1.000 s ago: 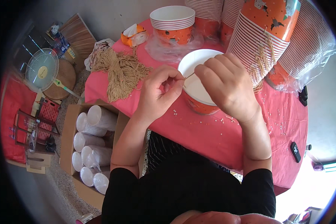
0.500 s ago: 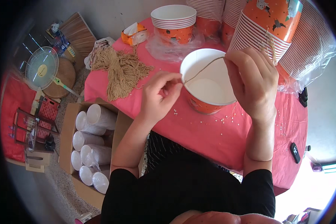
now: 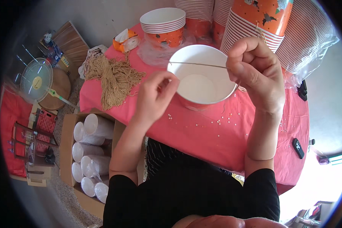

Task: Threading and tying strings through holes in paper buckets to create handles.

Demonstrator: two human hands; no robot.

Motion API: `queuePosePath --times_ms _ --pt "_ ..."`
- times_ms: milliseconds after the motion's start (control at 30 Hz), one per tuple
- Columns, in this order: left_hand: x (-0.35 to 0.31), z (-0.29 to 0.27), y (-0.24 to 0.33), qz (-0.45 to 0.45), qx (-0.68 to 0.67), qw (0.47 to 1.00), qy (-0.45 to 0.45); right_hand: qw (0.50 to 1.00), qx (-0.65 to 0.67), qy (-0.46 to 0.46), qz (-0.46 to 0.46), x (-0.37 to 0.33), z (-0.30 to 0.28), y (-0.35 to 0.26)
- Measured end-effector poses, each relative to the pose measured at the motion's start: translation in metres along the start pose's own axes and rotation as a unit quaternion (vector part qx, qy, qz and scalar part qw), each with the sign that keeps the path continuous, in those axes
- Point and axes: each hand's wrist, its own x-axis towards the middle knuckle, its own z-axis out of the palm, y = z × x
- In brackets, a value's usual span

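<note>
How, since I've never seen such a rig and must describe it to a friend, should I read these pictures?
There is no machine: these are a person's bare hands. Every picture comes from the left of two fisheye cameras worn on the head, looking down, so straight edges bend near the rim.

The right hand pinches a thin tan strand stretched across the mouth of an open tub. The left hand is just below the strand's other end; I see no clear contact.

On the pink tablecloth also lie a bundle of tan strands, stacked orange tubs, small pale bits and a dark remote.
</note>
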Motion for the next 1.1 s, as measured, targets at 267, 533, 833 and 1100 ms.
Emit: queuePosePath --times_ms 267,533,833,1100 --pt "0.058 -0.029 -0.025 -0.043 0.071 0.996 0.032 0.979 0.182 -0.085 0.028 0.001 -0.012 -0.002" --pt "0.021 -0.014 0.054 -0.129 -0.35 0.914 -0.164 0.983 0.171 -0.064 0.03 0.004 0.002 0.021" --pt "-0.02 -0.014 0.041 -0.156 -0.382 0.903 -0.12 0.984 0.167 0.029 -0.055 0.018 -0.02 0.029" --pt "-0.034 -0.027 0.029 -0.114 -0.281 0.951 -0.058 0.989 0.131 0.042 -0.059 0.019 -0.027 0.032"
